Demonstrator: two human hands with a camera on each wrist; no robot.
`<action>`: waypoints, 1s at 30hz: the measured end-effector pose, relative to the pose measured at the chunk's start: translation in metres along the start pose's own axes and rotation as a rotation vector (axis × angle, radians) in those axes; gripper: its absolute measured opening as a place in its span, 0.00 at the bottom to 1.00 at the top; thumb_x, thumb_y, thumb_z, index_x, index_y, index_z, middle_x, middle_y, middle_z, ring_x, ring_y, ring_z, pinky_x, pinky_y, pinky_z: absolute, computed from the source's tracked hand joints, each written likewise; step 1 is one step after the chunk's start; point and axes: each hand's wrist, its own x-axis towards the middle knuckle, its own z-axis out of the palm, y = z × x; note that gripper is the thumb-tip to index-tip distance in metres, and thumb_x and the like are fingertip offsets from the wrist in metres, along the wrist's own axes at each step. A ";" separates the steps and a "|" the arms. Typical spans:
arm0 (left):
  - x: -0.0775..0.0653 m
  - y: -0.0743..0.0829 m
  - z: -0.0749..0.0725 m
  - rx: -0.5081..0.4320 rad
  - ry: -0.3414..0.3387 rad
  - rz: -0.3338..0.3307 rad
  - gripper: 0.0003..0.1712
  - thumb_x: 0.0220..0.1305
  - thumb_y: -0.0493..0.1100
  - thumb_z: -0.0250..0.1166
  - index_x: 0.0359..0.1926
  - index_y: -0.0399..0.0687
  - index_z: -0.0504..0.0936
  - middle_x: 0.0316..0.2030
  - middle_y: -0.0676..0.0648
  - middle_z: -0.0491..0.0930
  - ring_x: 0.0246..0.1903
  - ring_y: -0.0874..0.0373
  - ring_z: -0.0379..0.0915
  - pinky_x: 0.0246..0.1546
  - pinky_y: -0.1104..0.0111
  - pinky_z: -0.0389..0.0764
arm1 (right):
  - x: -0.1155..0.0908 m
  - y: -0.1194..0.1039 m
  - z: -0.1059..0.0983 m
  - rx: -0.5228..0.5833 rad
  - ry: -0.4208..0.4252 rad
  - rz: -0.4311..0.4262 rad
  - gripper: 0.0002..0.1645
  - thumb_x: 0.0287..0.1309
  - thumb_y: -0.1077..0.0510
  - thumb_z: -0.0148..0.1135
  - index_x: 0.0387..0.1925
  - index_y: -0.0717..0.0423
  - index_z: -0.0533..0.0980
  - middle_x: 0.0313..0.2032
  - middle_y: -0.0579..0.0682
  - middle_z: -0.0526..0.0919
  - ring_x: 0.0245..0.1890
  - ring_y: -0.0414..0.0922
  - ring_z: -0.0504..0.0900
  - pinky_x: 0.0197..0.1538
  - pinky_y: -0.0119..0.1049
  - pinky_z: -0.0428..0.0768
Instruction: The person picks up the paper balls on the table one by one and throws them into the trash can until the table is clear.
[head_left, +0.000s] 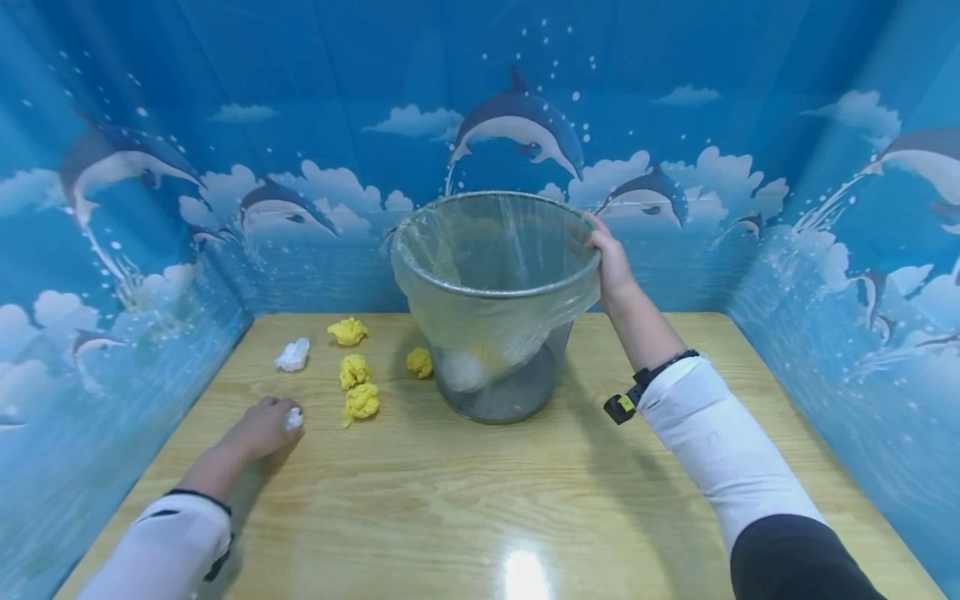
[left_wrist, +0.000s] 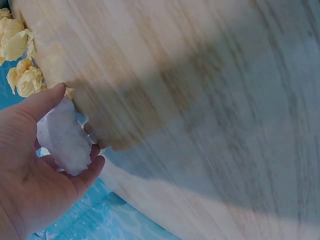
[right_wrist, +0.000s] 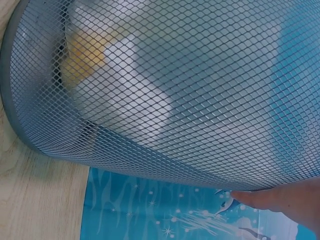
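Observation:
My left hand (head_left: 262, 427) is low over the left side of the table, its thumb and fingers curled round a crumpled white paper ball (left_wrist: 67, 137). My right hand (head_left: 611, 257) grips the right rim of a grey mesh wastebasket (head_left: 498, 392). In the right wrist view, part of that hand (right_wrist: 282, 200) shows against the mesh. A thin see-through bag (head_left: 450, 312) lines the basket and folds over its rim. White and yellow crumpled pieces (right_wrist: 87, 55) show through the mesh inside it.
Several crumpled yellow paper balls (head_left: 362, 402) lie on the wooden table (head_left: 420, 500) left of the basket, one yellow ball (head_left: 419, 362) close to its base. Another white paper ball (head_left: 293, 355) lies beyond my left hand. Blue dolphin-print curtains (head_left: 330, 100) enclose the back and sides.

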 end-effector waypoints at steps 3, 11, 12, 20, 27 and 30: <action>0.000 0.003 -0.003 0.001 -0.040 -0.028 0.23 0.59 0.43 0.63 0.49 0.29 0.74 0.47 0.21 0.70 0.47 0.24 0.68 0.47 0.39 0.72 | 0.000 0.000 0.000 0.001 0.000 -0.001 0.44 0.59 0.59 0.32 0.77 0.41 0.38 0.77 0.43 0.37 0.71 0.50 0.53 0.56 0.38 0.66; 0.000 0.004 -0.004 0.007 -0.040 -0.028 0.22 0.58 0.42 0.64 0.48 0.29 0.75 0.45 0.22 0.71 0.45 0.26 0.71 0.46 0.40 0.74 | 0.001 0.001 0.000 -0.005 0.007 -0.002 0.44 0.59 0.59 0.33 0.77 0.40 0.40 0.77 0.44 0.39 0.71 0.50 0.54 0.57 0.38 0.66; -0.001 0.004 -0.003 0.007 -0.027 -0.017 0.22 0.57 0.42 0.64 0.48 0.29 0.75 0.44 0.23 0.72 0.44 0.27 0.71 0.45 0.40 0.74 | 0.001 0.001 0.000 -0.007 0.007 -0.004 0.44 0.59 0.59 0.33 0.77 0.40 0.40 0.77 0.44 0.39 0.71 0.50 0.54 0.56 0.37 0.67; 0.000 0.001 -0.002 -0.005 -0.017 -0.003 0.21 0.57 0.42 0.64 0.47 0.29 0.75 0.44 0.23 0.72 0.43 0.28 0.72 0.45 0.41 0.75 | 0.000 0.002 0.000 -0.011 0.008 -0.007 0.44 0.59 0.59 0.32 0.77 0.41 0.40 0.77 0.44 0.39 0.71 0.50 0.54 0.53 0.35 0.68; -0.001 0.002 -0.002 -0.017 -0.024 -0.008 0.21 0.57 0.42 0.64 0.47 0.29 0.75 0.44 0.23 0.72 0.43 0.28 0.72 0.46 0.40 0.74 | 0.001 0.002 -0.001 -0.016 0.016 -0.005 0.44 0.58 0.60 0.33 0.77 0.41 0.40 0.77 0.43 0.39 0.70 0.50 0.54 0.51 0.34 0.68; -0.001 0.003 -0.003 -0.022 -0.020 -0.006 0.21 0.57 0.42 0.64 0.46 0.29 0.75 0.43 0.23 0.72 0.42 0.29 0.72 0.45 0.41 0.74 | 0.001 0.002 -0.001 -0.019 0.014 -0.004 0.44 0.59 0.59 0.32 0.77 0.40 0.40 0.77 0.43 0.38 0.70 0.49 0.55 0.49 0.33 0.68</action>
